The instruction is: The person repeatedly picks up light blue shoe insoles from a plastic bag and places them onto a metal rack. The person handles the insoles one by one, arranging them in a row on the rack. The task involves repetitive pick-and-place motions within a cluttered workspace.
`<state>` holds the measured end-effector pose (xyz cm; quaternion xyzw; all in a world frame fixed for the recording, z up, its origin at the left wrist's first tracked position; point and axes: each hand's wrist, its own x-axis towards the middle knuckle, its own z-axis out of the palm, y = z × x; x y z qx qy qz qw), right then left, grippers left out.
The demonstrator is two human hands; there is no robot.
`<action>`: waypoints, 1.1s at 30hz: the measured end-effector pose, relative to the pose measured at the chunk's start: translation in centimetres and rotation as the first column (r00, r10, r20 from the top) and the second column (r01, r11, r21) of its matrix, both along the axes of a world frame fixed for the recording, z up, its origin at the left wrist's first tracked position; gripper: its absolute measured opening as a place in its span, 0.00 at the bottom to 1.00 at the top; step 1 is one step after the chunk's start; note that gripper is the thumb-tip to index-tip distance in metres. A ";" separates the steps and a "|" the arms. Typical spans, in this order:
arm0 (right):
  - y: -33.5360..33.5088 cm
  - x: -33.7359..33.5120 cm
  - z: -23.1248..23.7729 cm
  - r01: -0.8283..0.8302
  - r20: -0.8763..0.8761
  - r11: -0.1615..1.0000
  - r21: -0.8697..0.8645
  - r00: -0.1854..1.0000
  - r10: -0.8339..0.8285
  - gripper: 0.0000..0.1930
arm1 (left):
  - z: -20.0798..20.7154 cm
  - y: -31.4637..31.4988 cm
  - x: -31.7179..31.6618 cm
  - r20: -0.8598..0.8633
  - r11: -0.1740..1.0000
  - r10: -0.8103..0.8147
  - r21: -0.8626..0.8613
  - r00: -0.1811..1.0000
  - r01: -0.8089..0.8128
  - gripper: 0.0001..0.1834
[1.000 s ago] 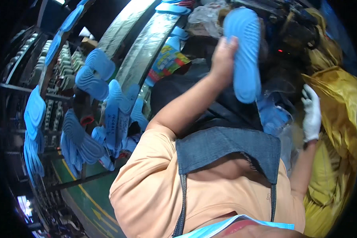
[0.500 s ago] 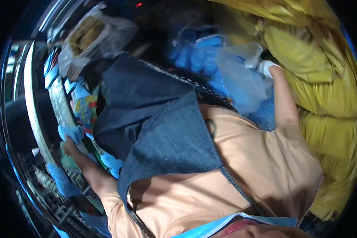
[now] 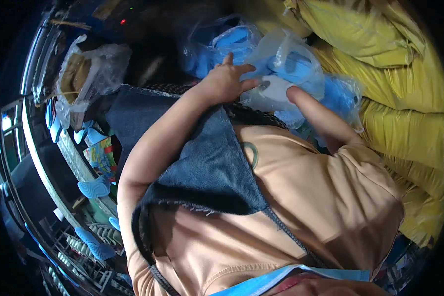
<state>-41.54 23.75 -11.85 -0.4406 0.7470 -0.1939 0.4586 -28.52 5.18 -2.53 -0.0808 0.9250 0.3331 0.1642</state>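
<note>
Beside yellow sacks [image 3: 399,126], the clear bag [image 3: 283,52] of blue contents [image 3: 301,74] would handle best with its film taut; the left hand [image 3: 227,81], released, spreads near its left edge; whether the gloved right hand [image 3: 276,92], at its near edge, has a grip, I cannot tell.

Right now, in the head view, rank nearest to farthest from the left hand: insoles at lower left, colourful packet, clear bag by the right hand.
1. Clear bag: just right of the left hand.
2. Colourful packet: left side.
3. Insoles: lower left.
</note>
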 end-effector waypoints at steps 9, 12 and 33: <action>4.7 -4.0 -5.0 0.220 -0.227 0.939 -0.264 0.932 -0.282 0.15 | -3.9 -1.0 -3.0 -0.005 0.950 0.115 0.292 0.993 -0.109 0.19; 4.9 -8.9 -3.2 0.262 -0.603 0.963 0.066 0.779 -0.171 0.19 | -5.4 -0.9 -2.4 -0.039 0.900 0.104 0.429 0.994 -0.077 0.25; 10.3 -12.9 -1.7 -0.055 -0.102 0.886 0.461 0.988 0.115 0.35 | -4.1 0.3 -1.8 -0.082 0.884 -0.232 0.398 0.969 0.245 0.36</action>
